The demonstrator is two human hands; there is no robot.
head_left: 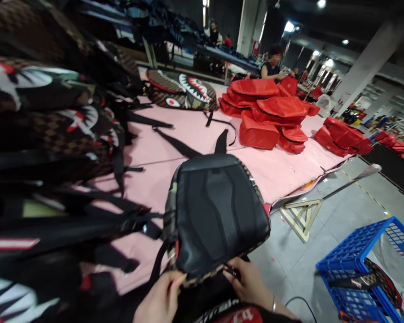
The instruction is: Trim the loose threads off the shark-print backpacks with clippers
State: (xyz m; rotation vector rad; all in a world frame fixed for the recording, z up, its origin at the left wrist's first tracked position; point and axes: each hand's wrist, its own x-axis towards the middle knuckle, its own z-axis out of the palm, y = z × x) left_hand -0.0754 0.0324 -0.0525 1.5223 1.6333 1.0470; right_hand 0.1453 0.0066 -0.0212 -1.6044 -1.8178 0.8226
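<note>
Both hands grip a backpack [218, 211] at the pink table's [283, 172] near edge, left hand [161, 299] and right hand [247, 281] pinching its bottom seam. Open floor [289, 260] lies right, before a blue crate [360, 264].

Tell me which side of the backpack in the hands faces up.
Back side up: the backpack shows its black padded back panel, straps trailing away across the pink table.

Both hands sit low and close together, the left hand [161, 298] curled with fingers pinched and knuckles up, the right hand [249, 281] bent at the wrist, its fingertips [229, 270] pinched inward.
</note>
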